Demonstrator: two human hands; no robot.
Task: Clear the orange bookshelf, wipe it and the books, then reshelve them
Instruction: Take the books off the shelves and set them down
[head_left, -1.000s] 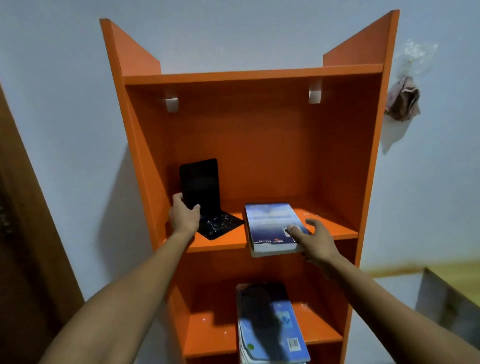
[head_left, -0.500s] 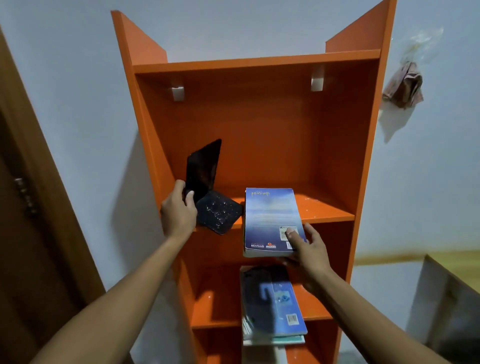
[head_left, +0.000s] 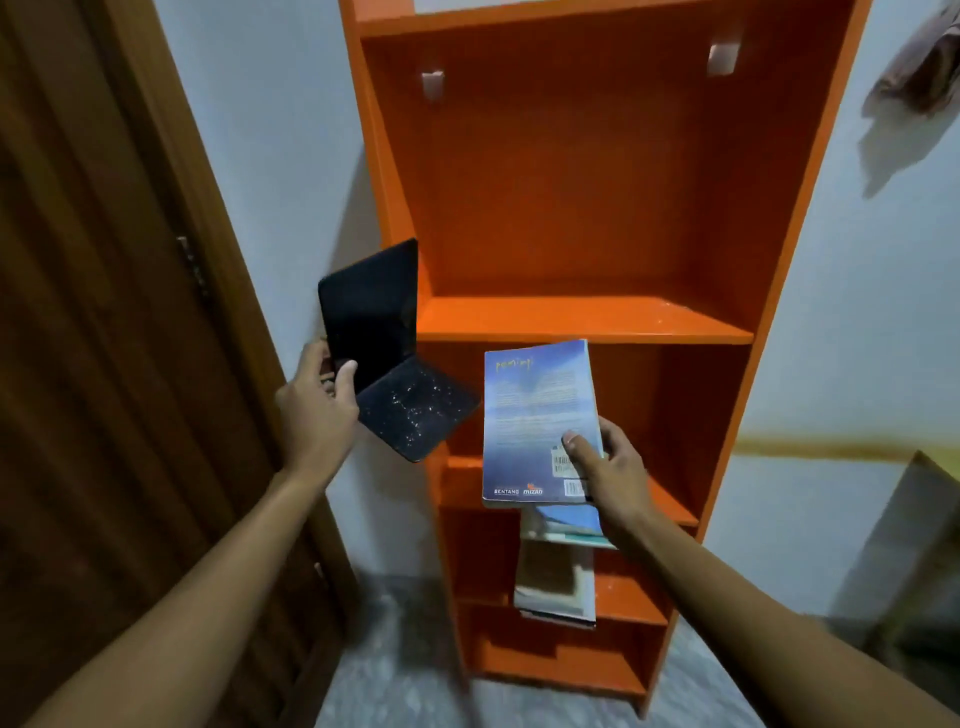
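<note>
Your left hand (head_left: 317, 410) gripped black bookend (head_left: 387, 353) off orange bookshelf's (head_left: 582, 171) left edge; your right hand (head_left: 608, 467) pinched blue book (head_left: 535, 415), held before middle shelves; cover read "BENTANG", "mizan".

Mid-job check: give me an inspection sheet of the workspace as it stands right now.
Surface: upper shelf board of the orange bookshelf bare.
Job's things: blue book and black bookend, both held clear of the shelf; more books on lower shelves.
Clutter: cloth hanging on the wall.
Grippers: left hand grips the bookend; right hand pinches the blue book's lower corner.
Cables: nothing seen.
Surroundings: wooden door left, pale wall, patterned floor.
</note>
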